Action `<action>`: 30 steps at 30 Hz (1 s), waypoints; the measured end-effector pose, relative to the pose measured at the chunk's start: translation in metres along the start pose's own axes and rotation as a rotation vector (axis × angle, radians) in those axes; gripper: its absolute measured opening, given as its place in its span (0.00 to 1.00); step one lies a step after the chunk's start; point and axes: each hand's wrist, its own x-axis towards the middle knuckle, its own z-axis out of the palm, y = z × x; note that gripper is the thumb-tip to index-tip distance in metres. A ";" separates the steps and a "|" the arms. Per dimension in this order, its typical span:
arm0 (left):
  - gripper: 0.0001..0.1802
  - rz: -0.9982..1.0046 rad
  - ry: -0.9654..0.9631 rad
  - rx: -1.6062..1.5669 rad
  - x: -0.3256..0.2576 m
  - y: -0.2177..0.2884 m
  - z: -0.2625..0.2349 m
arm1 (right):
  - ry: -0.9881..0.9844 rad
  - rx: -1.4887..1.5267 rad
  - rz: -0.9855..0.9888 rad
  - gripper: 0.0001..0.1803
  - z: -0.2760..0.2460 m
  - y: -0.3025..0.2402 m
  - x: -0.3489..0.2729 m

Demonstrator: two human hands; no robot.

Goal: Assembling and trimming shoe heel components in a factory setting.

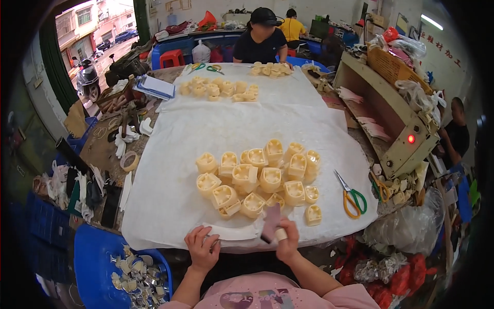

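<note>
My left hand point(203, 247) rests at the near edge of the white-covered table, its fingers bent but apart, touching the left end of a thin white curved strip point(236, 233). In my right hand point(288, 240) is a small cream piece point(281, 234), together with a mauve strip point(271, 222) that stands up beside my fingers. Exactly how the two are joined is hidden. Just beyond both hands lies a cluster of cream moulded shoe heels point(270, 179), hollow sides mostly up. One single heel point(313, 215) sits close to my right hand.
Scissors point(351, 198) with orange and green handles lie to the right. A blue bin point(92, 255) of metallic pieces stands at lower left. A machine with a red lamp point(411, 139) borders the right side. Across the table, a person point(260, 38) sits near more heels point(213, 88).
</note>
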 end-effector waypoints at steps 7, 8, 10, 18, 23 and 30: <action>0.13 -0.041 0.062 0.032 -0.001 0.005 -0.003 | -0.028 0.204 0.218 0.07 -0.011 0.037 -0.026; 0.13 -0.040 0.065 0.037 0.002 0.006 -0.002 | -0.035 0.107 0.182 0.07 -0.012 0.043 -0.029; 0.13 -0.016 0.022 0.023 0.004 0.010 -0.002 | -0.024 0.165 0.166 0.08 -0.011 0.043 -0.030; 0.13 -0.026 0.029 0.054 0.002 0.010 -0.002 | -0.083 0.036 0.223 0.08 -0.016 0.032 -0.026; 0.12 -0.028 0.022 0.061 0.005 0.011 0.000 | -0.066 0.041 0.207 0.09 -0.015 0.034 -0.027; 0.13 -0.033 0.011 0.052 0.004 0.009 0.000 | -0.051 0.069 0.205 0.11 -0.015 0.034 -0.029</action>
